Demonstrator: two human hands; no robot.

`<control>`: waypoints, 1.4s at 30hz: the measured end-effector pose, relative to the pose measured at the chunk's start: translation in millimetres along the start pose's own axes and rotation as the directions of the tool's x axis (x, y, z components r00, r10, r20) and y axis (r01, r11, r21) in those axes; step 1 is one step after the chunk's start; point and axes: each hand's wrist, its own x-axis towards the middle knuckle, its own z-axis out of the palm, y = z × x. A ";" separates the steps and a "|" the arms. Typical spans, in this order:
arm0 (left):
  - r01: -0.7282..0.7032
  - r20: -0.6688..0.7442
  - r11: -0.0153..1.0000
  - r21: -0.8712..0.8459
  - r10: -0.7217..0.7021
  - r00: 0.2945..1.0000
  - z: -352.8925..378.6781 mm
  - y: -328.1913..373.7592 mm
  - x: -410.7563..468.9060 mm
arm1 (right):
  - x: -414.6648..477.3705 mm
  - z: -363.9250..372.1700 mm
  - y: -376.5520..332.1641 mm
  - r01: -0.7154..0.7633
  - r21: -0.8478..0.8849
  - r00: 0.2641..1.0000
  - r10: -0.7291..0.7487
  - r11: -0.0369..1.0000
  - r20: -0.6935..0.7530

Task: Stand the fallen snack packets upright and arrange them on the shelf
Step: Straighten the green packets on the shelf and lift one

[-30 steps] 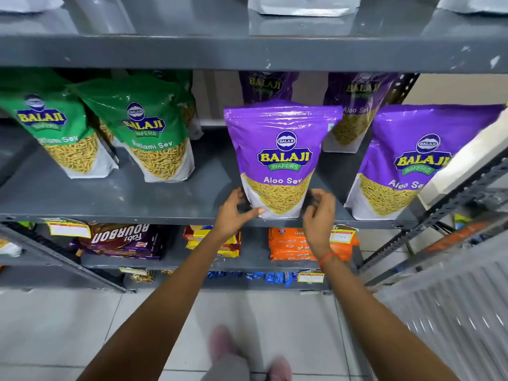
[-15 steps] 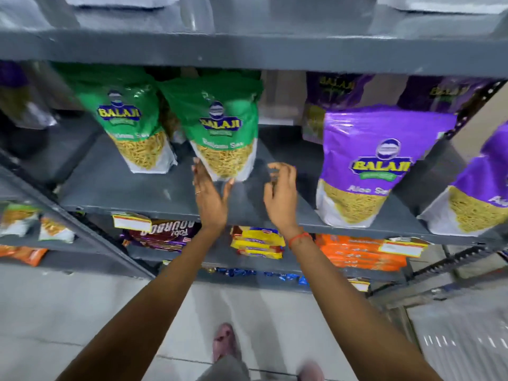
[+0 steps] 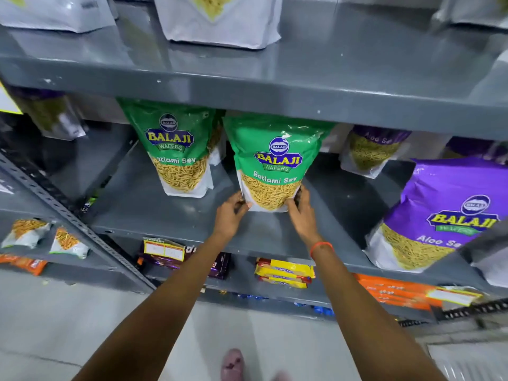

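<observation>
Both hands (image 3: 268, 209) gripping green Ratlami Sev pkt (image 3: 273, 163) base, upright, label fwd

On the lower tier, a dark purple biscuit pack (image 3: 217, 266) lies flat behind a yellow-bordered paper price tag (image 3: 164, 249) fixed to the tier's front edge. Just right of it sits a short stack of yellow-and-red flat wrappers (image 3: 284, 272), and further right a row of flat orange packs (image 3: 390, 291) with another yellow-edged price label (image 3: 450, 296) in front. Small blue wrapped sweets (image 3: 316, 309) show on the tier beneath. Below everything spreads the pale grey tiled floor (image 3: 55, 325), where a pink slipper (image 3: 233, 364) appears near the bottom edge.
</observation>
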 end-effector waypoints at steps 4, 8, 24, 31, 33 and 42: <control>-0.047 -0.033 0.999 0.011 0.047 0.998 -1.1 -8.4 -21.5 | -20.2 -4.8 5.3 0.021 -0.027 0.999 -0.020 0.999 0.042; -0.098 -0.032 0.995 0.013 0.099 0.995 -5.2 -12.5 -50.4 | -48.3 -6.7 11.5 0.062 -0.075 0.998 -0.061 0.995 0.024; -0.015 0.049 1.000 -0.004 0.015 0.999 -11.0 3.5 -99.6 | -111.0 -6.8 9.2 0.156 -0.122 0.979 -0.170 0.980 -0.117; -0.126 -0.226 0.948 0.294 0.197 0.954 -37.4 9.2 -93.1 | -134.1 49.3 -46.1 0.592 -0.149 0.771 -0.611 0.792 -0.179; -0.138 -0.273 0.954 0.266 0.211 0.939 -55.6 7.2 -80.1 | -128.9 79.2 -63.3 0.615 -0.095 0.776 -0.622 0.783 -0.106; 0.162 -0.249 0.987 0.013 -0.154 0.956 -152.3 -38.4 6.9 | -49.4 195.9 -73.7 -0.100 0.082 0.971 0.079 0.992 0.224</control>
